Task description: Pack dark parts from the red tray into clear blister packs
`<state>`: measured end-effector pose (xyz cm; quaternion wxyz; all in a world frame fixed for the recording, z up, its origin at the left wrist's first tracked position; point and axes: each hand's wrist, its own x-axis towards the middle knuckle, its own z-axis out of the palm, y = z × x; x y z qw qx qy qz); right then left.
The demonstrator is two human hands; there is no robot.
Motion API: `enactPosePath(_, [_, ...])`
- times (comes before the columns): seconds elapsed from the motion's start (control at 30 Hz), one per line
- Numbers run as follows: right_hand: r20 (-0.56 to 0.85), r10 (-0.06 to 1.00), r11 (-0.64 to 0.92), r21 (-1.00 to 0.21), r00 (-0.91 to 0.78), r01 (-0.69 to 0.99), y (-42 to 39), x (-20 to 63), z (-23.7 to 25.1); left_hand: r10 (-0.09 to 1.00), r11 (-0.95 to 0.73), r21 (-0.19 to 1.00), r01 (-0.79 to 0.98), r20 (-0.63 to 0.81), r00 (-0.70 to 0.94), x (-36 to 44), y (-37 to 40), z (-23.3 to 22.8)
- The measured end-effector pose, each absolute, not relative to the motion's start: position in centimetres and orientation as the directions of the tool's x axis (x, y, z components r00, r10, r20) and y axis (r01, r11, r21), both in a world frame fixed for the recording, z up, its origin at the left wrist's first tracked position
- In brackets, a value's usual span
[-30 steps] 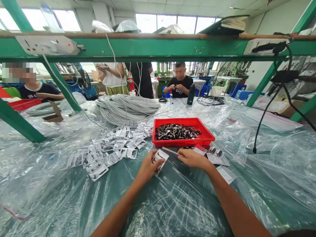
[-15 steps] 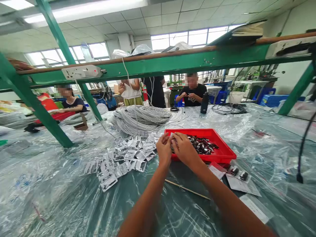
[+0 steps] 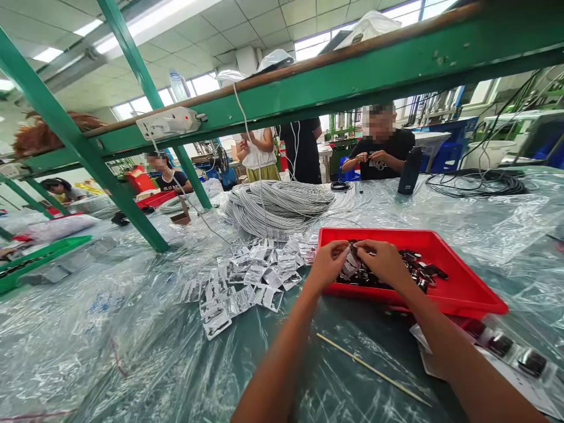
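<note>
Both hands meet over the near-left corner of the red tray point(image 3: 462, 291). Left hand point(image 3: 328, 264) and right hand point(image 3: 385, 262) pinch a small clear packet point(image 3: 351, 264) between their fingertips, fingers closed on it from either side. The packet is mostly covered by the fingers; its contents can't be made out. Just beyond and right of the grip: a heap of small dark metal parts point(image 3: 418, 273) in the tray, partly hidden by the right hand. Left of the grip: a spread of filled clear packets point(image 3: 251, 279) on the plastic-covered table point(image 3: 110, 352). Nearer than the grip: a thin wooden stick point(image 3: 374, 370) lying flat. Near right, behind the right forearm: sheet with dark parts point(image 3: 515, 352), cut off by the frame edge. Beyond the grip: a grey cable coil point(image 3: 282, 205).
</note>
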<state>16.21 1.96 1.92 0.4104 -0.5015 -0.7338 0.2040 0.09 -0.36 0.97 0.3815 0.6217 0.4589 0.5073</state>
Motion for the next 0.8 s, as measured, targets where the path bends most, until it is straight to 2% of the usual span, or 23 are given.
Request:
enactPosePath(0.13, [0.383,0.906,0.407,-0.672,-0.181,0.618,2.2,16.2,1.3,0.960,-0.281,0.819,0.500,0.240,0.147,-0.3,-0.8,1.7])
enactPosePath(0.23, [0.392,0.887,0.454,-0.650,-0.243,0.610,2.7,16.7,0.9,0.979,-0.197,0.809,0.554,0.191,0.069,-0.4,-1.0,2.1])
enactPosePath(0.33, [0.413,0.867,0.488,-0.587,-0.280,0.646,3.0,17.0,0.7,0.969,-0.128,0.881,0.456,0.209,-0.132,-0.6,-0.7,2.0])
enactPosePath(0.4, [0.493,0.832,0.512,-0.508,-0.253,0.693,2.6,16.5,0.9,0.940,-0.112,0.914,0.390,0.225,-0.258,-0.8,-0.3,1.7])
enactPosePath(0.5, [0.633,0.729,0.603,-0.416,-0.259,0.681,1.3,14.5,1.1,0.920,-0.127,0.944,0.305,0.227,-0.320,-0.9,0.2,1.1])
enactPosePath(0.57, [0.665,0.693,0.646,-0.403,-0.278,0.648,0.3,12.7,1.1,0.917,-0.180,0.970,0.163,0.226,-0.329,-0.7,0.5,0.7])
enactPosePath(0.67, [0.675,0.708,0.623,-0.457,-0.209,0.635,-0.4,11.2,1.0,0.924,-0.267,0.961,-0.066,0.236,-0.300,-0.3,0.5,0.6])
enactPosePath(0.8, [0.589,0.797,0.551,-0.616,-0.135,0.562,0.0,12.2,1.3,0.956,-0.273,0.952,-0.141,0.251,-0.152,-0.1,0.1,0.9])
